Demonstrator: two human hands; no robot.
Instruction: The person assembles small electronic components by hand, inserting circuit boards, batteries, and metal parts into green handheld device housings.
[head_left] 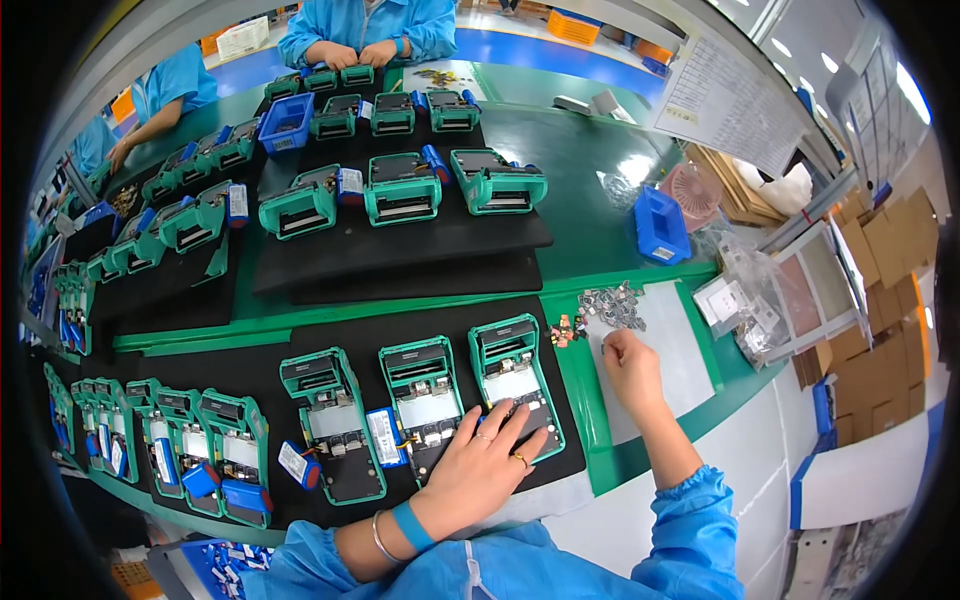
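Observation:
My left hand [482,458] lies flat with its fingers spread over the lower end of a green-framed device [511,372], touching it. To its left stand two similar opened devices: a middle one [420,385] and another [332,420], both with dark boards and white panels. A blue-and-white battery pack [386,437] lies between these two. My right hand [632,372] is closed in a pinch above a white sheet [672,335], just below a heap of small metal parts [612,306]. Whatever its fingertips hold is hidden.
Small orange-and-black parts [567,331] lie beside the metal heap. Several assembled devices stand on black mats [400,250] across the table. A blue bin [661,225] and a pink fan [692,192] are at the right. A co-worker's hands [355,53] are at the far side.

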